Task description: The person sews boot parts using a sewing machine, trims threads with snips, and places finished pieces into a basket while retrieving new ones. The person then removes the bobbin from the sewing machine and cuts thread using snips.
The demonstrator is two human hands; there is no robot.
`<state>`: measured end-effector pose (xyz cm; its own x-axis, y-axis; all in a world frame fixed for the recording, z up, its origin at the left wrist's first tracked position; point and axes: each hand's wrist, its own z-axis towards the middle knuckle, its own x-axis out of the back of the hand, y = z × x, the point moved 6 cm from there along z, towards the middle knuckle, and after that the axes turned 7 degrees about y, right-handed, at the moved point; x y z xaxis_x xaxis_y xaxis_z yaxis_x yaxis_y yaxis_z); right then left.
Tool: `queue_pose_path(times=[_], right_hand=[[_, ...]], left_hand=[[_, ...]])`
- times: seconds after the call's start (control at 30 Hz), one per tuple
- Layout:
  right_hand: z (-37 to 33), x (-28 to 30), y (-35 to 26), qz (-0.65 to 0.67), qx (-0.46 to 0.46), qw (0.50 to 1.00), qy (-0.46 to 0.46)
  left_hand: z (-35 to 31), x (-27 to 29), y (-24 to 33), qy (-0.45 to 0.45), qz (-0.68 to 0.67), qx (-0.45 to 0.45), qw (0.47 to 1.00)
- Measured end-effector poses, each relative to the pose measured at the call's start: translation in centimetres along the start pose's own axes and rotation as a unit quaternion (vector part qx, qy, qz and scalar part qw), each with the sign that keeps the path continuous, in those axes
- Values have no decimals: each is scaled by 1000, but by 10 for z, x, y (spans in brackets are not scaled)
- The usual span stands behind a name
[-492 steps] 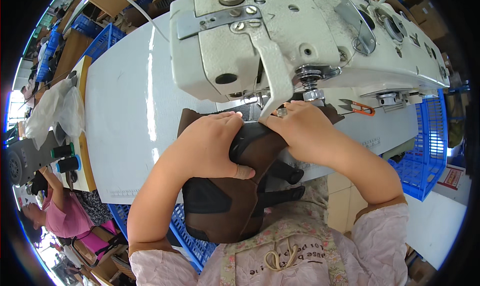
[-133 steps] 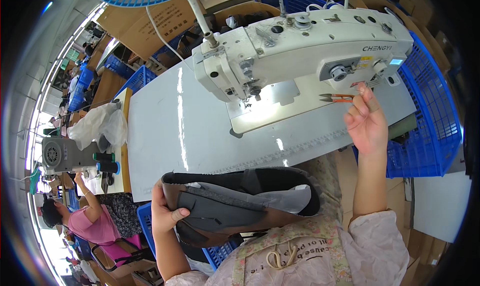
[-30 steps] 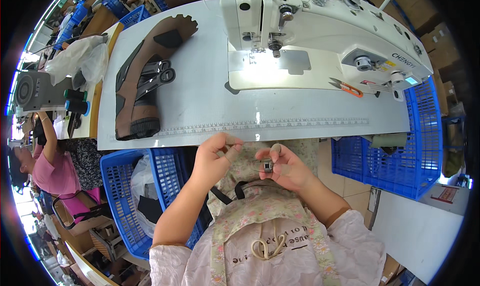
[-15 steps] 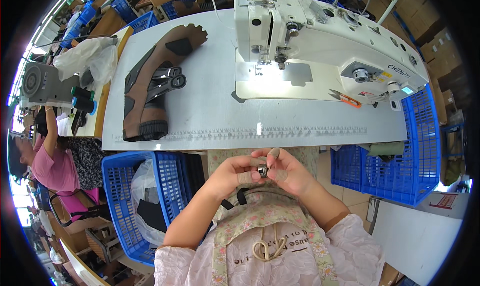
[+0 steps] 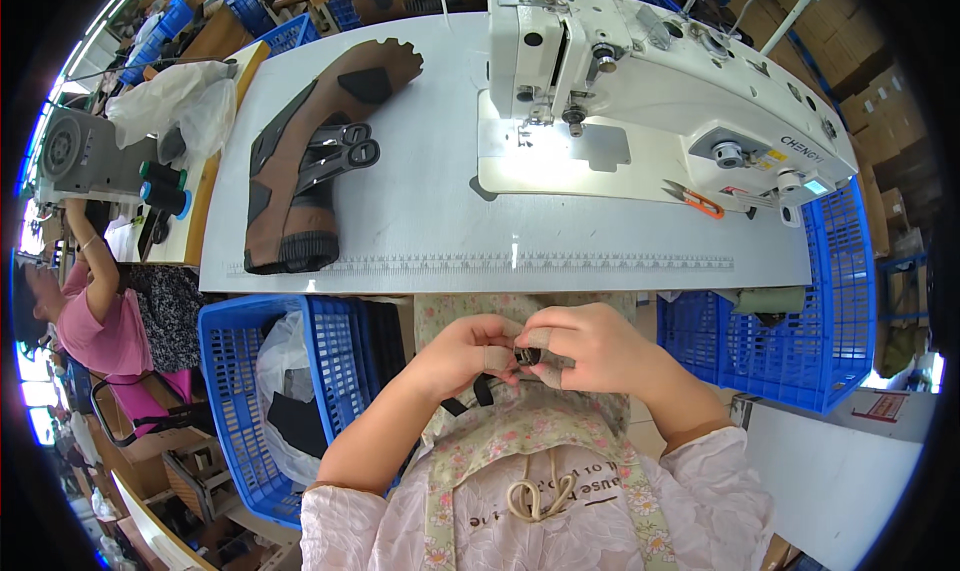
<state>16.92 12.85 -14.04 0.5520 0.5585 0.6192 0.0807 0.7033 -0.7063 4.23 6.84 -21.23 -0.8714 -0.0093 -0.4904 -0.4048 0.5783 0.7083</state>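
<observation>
Small dark buckle (image 5: 522,355) with a black strap (image 5: 483,389) trailing from it: we see it pinched between both hands, held over the lap just below the near edge of the desk (image 5: 420,221). Left hand (image 5: 468,351) closes thumb and forefinger on the strap side; right hand (image 5: 585,346) pinches the buckle from the other side, fingertips nearly touching the left's. Several fingertips look taped.

Handling, as we judge it: the buckle looks light, hard and small, easy to drop or let twist, so it wants a fingertip pinch on its flat faces. The strap looks soft and limp; it hangs down toward the floral apron (image 5: 520,451) and will not hold a shape, so we would grip it close to the buckle. Detail of how strap and buckle join is too small to tell.

On the desk, well apart from the hands: a brown and black boot upper (image 5: 300,161) lying flat at the left, a white sewing machine (image 5: 650,81) at the right, orange-handled snips (image 5: 695,201) on its base. Blue crates sit on either side of the knees, left (image 5: 240,391) and right (image 5: 790,341). Another person in pink (image 5: 95,311) works at far left.
</observation>
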Motion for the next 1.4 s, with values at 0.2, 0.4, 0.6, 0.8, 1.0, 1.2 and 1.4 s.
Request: queue_pose_path(times=[0.2, 0.4, 0.6, 0.8, 1.0, 1.2, 1.4], right_hand=[[5, 1, 0, -38, -13, 999, -27], [8, 7, 9, 14, -58, 998, 24], [-4, 13, 37, 235, -204, 945, 97], [-23, 28, 77, 285, -316, 894, 141], [-19, 75, 104, -14, -309, 921, 237], [-11, 89, 114, -103, -327, 903, 260], [17, 59, 100, -280, -167, 929, 174]], left_hand=[[4, 3, -2, 31, 19, -2, 999], [3, 8, 7, 107, 45, -30, 993], [11, 33, 2, 56, -331, -66, 940], [1, 64, 12, 15, -478, -131, 868], [-45, 101, 39, 5, -488, -251, 836], [-92, 118, 62, 16, -423, -350, 836], [-75, 73, 65, 218, -166, -340, 900]])
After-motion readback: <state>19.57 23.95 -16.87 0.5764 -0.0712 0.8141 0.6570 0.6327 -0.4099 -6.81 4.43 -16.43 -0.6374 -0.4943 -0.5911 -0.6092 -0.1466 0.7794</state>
